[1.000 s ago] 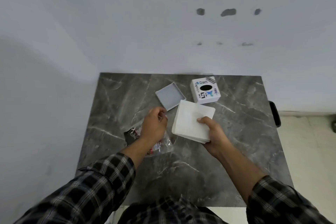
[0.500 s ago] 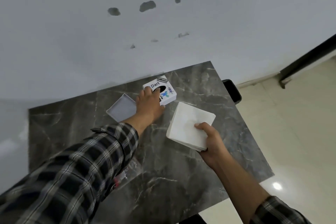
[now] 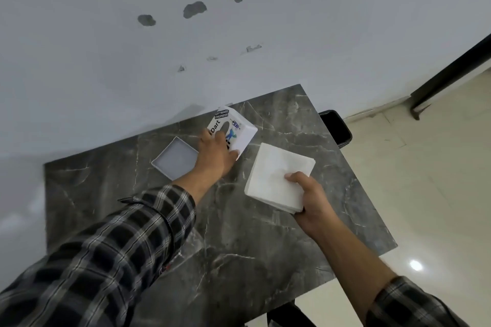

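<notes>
A white box with stickers (image 3: 236,130) is tilted up off the dark marble table (image 3: 239,241) near its far edge. My left hand (image 3: 215,156) grips this box from its near side, fingers curled over the sticker face. My right hand (image 3: 309,199) holds a thick stack of white square napkins (image 3: 279,175) by its near right corner, thumb on top, above the table's right half. A shallow white box lid (image 3: 176,159) lies open side up just left of my left hand.
A white wall with grey patches rises right behind the table. A black bin (image 3: 338,127) stands off the table's far right edge. Pale floor tiles (image 3: 425,180) lie to the right. A clear plastic wrapper (image 3: 186,252) shows under my left sleeve.
My left hand has closed on the sticker box and tipped it up from flat on the table. The napkin stack in my right hand stays about where it was.
</notes>
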